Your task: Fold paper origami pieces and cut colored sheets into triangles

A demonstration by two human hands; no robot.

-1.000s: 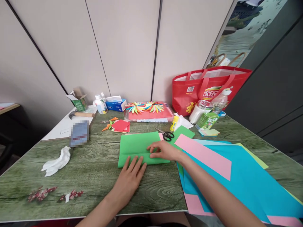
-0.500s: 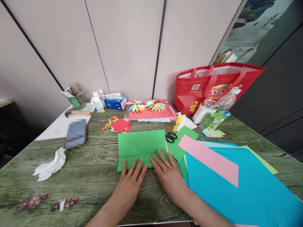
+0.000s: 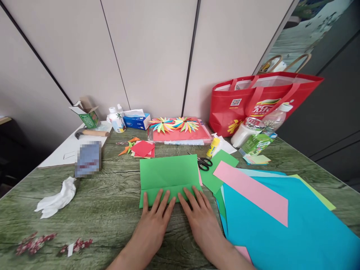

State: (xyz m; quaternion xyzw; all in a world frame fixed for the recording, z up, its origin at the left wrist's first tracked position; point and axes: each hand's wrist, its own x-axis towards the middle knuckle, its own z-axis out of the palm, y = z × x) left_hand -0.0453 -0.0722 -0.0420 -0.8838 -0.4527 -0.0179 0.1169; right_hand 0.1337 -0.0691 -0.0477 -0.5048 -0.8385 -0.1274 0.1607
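Note:
A green sheet of paper (image 3: 168, 170) lies in front of me, creased across its width, with a strip along the near edge. On the left part of that strip rest the spread fingers of my left hand (image 3: 153, 221). My right hand (image 3: 201, 215) lies flat with fingers apart on the strip's right part. Neither hand grips anything. A bit of pink paper (image 3: 200, 178) peeks out past the green sheet's right edge. Black-handled scissors (image 3: 205, 164) lie just beyond its right side, their blades partly hidden.
Large blue sheets (image 3: 275, 210) with a pink strip (image 3: 253, 193) cover the right side. A yellow glue stick (image 3: 213, 147), red bag (image 3: 236, 108), paper stars (image 3: 174, 125), red paper squares (image 3: 144, 148), blue tissue pack (image 3: 137, 122), hammer (image 3: 94, 133) and crumpled tissue (image 3: 57, 198) stand or lie around.
My right hand has come down from a pinched pose above the green paper to lie flat on its near edge. My left hand has stayed on the paper. The view has shifted slightly.

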